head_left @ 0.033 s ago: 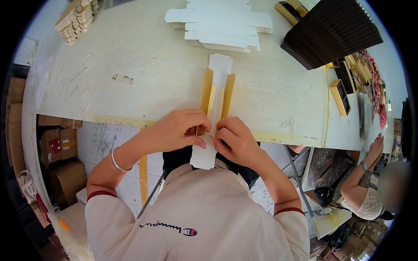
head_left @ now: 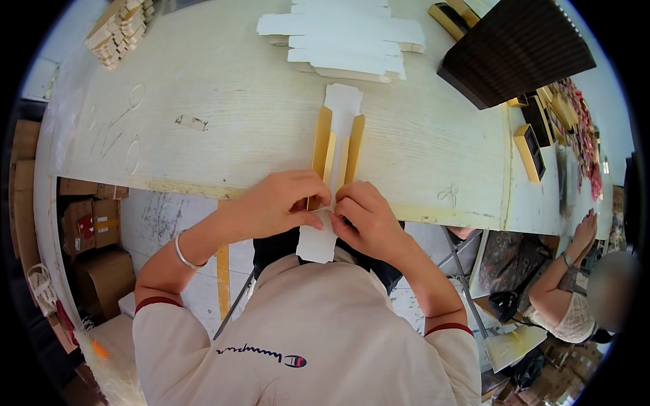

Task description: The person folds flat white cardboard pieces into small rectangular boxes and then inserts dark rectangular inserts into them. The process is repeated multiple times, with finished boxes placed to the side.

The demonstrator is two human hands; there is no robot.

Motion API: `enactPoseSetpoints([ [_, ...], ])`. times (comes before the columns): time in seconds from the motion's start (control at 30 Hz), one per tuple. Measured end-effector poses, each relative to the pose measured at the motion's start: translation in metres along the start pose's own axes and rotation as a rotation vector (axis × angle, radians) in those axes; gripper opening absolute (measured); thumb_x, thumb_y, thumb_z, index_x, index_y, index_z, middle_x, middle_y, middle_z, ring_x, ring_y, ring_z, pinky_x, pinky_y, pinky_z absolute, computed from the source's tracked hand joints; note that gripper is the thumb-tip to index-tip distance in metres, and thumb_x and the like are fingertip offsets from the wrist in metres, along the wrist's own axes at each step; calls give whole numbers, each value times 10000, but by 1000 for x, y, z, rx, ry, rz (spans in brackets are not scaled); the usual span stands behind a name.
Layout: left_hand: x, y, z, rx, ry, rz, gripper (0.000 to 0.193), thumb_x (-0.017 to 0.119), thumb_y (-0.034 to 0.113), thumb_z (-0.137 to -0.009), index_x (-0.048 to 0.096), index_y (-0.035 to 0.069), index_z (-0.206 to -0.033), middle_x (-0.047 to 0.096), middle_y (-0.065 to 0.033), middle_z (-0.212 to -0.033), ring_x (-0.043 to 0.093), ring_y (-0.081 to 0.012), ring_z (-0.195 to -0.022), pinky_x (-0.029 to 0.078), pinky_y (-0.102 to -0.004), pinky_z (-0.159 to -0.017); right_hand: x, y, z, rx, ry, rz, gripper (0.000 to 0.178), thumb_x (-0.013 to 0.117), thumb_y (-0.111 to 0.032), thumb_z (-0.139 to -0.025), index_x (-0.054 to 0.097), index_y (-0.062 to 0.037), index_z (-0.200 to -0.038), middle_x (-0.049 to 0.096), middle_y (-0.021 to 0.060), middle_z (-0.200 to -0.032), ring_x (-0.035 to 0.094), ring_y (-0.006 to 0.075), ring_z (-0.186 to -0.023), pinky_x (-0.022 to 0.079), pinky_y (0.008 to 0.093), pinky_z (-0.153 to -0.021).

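Observation:
A folding carton blank [head_left: 344, 101], white inside and gold outside, lies lengthwise before me at the table's front edge. Its long gold side walls stand partly raised. My left hand [head_left: 288, 198] pinches the near left corner with thumb and fingers. At the near right corner, my right hand [head_left: 369, 220] is closed on the same blank, its fingers curled. Between the hands a white end flap [head_left: 316, 243] hangs past the table edge toward my lap. The fingers hide the fold they hold.
Flat white blanks [head_left: 345, 40] are stacked ahead. A tall dark ribbed stack [head_left: 514, 51] stands far right, near a gold box with a dark insert [head_left: 529, 152]. Small gold pieces [head_left: 118, 34] are piled far left. A co-worker's hands [head_left: 583, 233] show at right; cardboard boxes [head_left: 101, 284] sit below left.

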State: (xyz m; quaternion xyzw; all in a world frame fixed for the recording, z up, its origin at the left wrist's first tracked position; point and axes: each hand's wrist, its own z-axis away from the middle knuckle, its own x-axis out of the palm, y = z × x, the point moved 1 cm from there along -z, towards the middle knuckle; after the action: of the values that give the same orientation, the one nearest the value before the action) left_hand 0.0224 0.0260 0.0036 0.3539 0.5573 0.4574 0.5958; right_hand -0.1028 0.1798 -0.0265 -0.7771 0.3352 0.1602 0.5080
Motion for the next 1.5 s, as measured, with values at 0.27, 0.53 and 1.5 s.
enactPoseSetpoints([
  [0.27,24,-19,7,505,293,-467,128,722,65,-746,602,36,-781,584,-77,-800,576,-246,-705,480,-337,-599,-11,-13,-2,292,-69,-264,251,657,40,-733,536,-2,-950,555,168,-1102,553,345,-874,460,390,-783],
  [0.53,24,-24,9,513,315,-468,139,738,29,-747,621,-7,-814,608,-101,-848,593,-253,-685,491,-320,-572,-3,-18,29,-133,-60,420,538,642,18,-701,550,3,-1231,520,190,-1286,584,295,-935,487,378,-784],
  [1.5,10,-1,8,-78,154,69,286,517,21,-917,437,50,-1190,574,-132,-1046,572,-249,-716,442,-345,-626,5,-3,-4,-107,260,541,424,686,-133,-796,600,-8,-1191,551,125,-1051,561,225,-836,446,330,-629],
])
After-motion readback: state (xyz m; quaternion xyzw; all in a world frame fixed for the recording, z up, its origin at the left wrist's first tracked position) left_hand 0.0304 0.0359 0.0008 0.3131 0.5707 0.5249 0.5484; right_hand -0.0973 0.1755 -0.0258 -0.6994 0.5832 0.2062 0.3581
